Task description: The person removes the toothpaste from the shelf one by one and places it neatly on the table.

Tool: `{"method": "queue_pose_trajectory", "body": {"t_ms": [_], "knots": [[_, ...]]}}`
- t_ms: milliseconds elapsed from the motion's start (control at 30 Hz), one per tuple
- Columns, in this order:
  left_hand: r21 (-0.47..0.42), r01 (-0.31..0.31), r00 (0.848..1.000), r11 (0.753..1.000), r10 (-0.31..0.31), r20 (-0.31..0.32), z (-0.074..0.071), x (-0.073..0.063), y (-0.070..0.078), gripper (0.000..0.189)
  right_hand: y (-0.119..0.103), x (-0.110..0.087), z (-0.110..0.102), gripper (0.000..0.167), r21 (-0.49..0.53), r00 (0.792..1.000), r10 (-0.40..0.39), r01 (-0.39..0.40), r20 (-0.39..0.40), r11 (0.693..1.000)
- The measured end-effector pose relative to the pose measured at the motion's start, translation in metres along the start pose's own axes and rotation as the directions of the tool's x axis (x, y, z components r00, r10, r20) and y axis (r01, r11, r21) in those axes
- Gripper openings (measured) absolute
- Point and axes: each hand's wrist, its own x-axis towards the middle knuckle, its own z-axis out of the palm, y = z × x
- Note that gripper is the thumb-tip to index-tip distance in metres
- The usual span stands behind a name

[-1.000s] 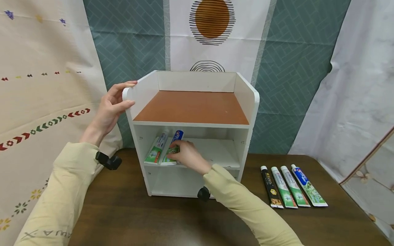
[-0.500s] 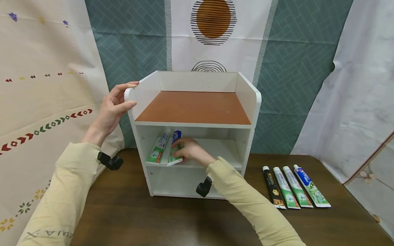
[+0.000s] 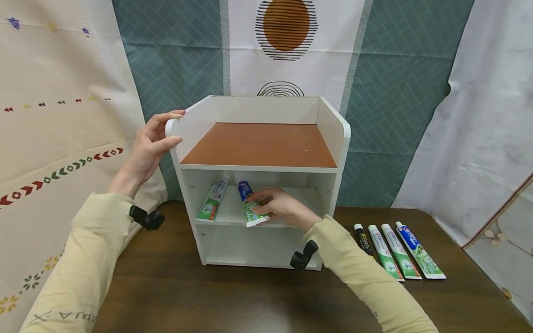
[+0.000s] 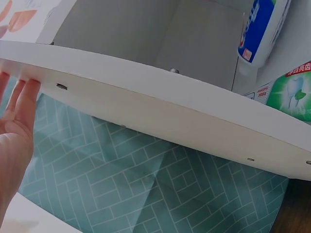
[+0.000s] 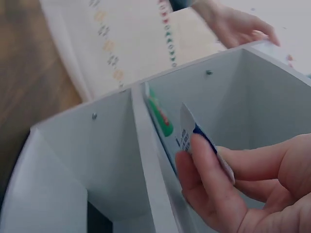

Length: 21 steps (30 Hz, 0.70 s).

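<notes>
A blue, white and green toothpaste tube is in my right hand, pinched between thumb and fingers near its flat end. It tilts over the front edge of the middle shelf, cap end toward the back. The right wrist view shows the tube's flat end standing up between the fingers. To its left, a green and white toothpaste tube lies on the same shelf, close to the side wall. My left hand holds the upper left corner of the white shelf unit, thumb at the front edge and fingers over the top.
On the dark wooden table, right of the unit, several toothpaste tubes lie in a row: a black one, green and white ones, and a blue and green one. My right sleeve partly covers the black one. Fabric hangs behind.
My right hand has moved the blue and green tube to the right along the middle shelf, away from the green and white tube, and tilted it. My left hand stays at the corner.
</notes>
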Motion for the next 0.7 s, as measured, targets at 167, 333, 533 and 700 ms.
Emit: {"method": "queue_pose_trajectory", "body": {"t_ms": [167, 333, 533, 700], "knots": [[0.011, 0.008, 1.000, 1.000, -0.008, 0.002, -0.001, 0.000, 0.001, 0.043, 0.006, -0.015, -0.018, 0.033, 0.039, 0.996, -0.024, 0.021, 0.086, 0.999], [0.007, 0.004, 1.000, 1.000, -0.004, 0.006, 0.000, 0.003, 0.002, 0.043, 0.013, -0.028, -0.028, 0.032, -0.050, 0.997, -0.035, 0.039, 0.075, 0.998], [-0.007, 0.000, 1.000, 1.000, 0.000, -0.005, 0.001, 0.003, 0.002, 0.042, 0.020, -0.042, -0.039, 0.029, -0.149, 0.990, -0.068, 0.086, 0.120, 0.985], [0.001, 0.011, 1.000, 1.000, -0.011, -0.015, 0.001, 0.001, 0.001, 0.042, 0.027, -0.057, -0.049, 0.030, -0.112, 0.969, -0.092, 0.120, 0.228, 0.986]]}}
